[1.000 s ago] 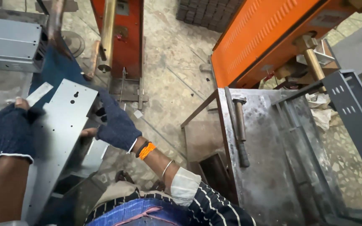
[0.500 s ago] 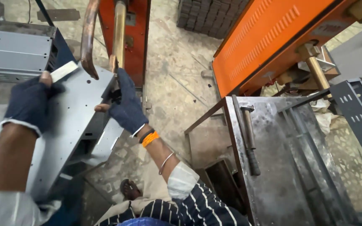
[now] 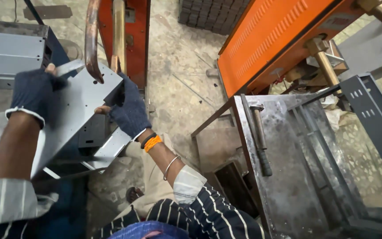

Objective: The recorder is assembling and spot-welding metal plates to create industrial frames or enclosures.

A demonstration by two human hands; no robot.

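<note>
Sheet-metal panel (image 3: 78, 104) sits tilted under the curved copper arm (image 3: 91, 42) of the orange machine (image 3: 131, 35), top edge pushed up to the arm's hooked tip, probably so that spot lands on the electrode.

Head view: left hand (image 3: 32, 95), dark glove, clamped on the panel's upper left edge, thumb on top, steadying a small bright tab (image 3: 67, 67) against the corner. Right hand (image 3: 129, 113), same glove, clamped on the panel's right edge below the arm, fingers wrapped over the rim; looks like it sets the angle while the left holds position. Orange band and thin bangle on the right wrist, striped sleeve rolled back.

Left of the panel: stack of grey metal boxes (image 3: 9, 57), more punched parts of the same kind. Right of the panel, across bare floor: steel table (image 3: 288, 177) w/ a hammer (image 3: 259, 137) lying on it, well apart from both hands. Second orange housing (image 3: 279, 40) leans above the table; grey slotted channel (image 3: 372, 115) at its far side.
</note>
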